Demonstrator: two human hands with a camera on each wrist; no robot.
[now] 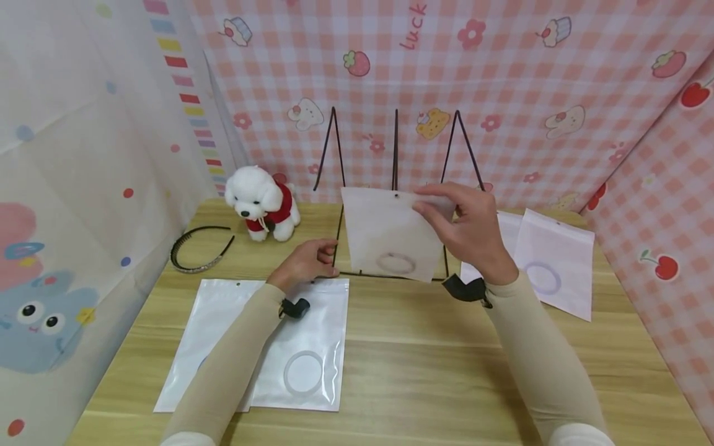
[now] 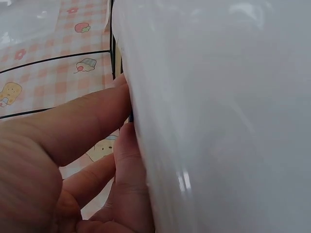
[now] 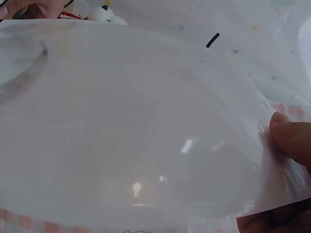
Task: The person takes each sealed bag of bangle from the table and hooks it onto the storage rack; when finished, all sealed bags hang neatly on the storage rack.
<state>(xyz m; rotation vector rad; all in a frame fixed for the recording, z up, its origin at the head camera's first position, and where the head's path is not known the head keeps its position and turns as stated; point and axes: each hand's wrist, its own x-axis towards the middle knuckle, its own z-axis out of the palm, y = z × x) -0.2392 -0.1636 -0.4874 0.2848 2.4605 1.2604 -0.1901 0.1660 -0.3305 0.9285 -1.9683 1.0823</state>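
My right hand (image 1: 468,223) pinches the upper right edge of a white plastic pouch (image 1: 385,229), thumb in front. The pouch stands nearly upright, with a small hang hole at the top and a ring-shaped outline low on its face. It overlaps a black wire rack (image 1: 338,229), hiding much of its middle. In the right wrist view, the thumb (image 3: 291,138) presses on the glossy sheet. My left hand (image 1: 307,261) grips the rack's lower left wire with thumb and fingers. The left wrist view shows these fingertips partly hidden behind the white pouch (image 2: 218,107).
Two similar white pouches (image 1: 329,310) lie at the front left, under the left forearm. More pouches (image 1: 563,248) lie at the right. A black headband (image 1: 175,251) and a white plush dog (image 1: 253,189) in red sit at the back left. Patterned cloth (image 1: 362,37) hangs behind.
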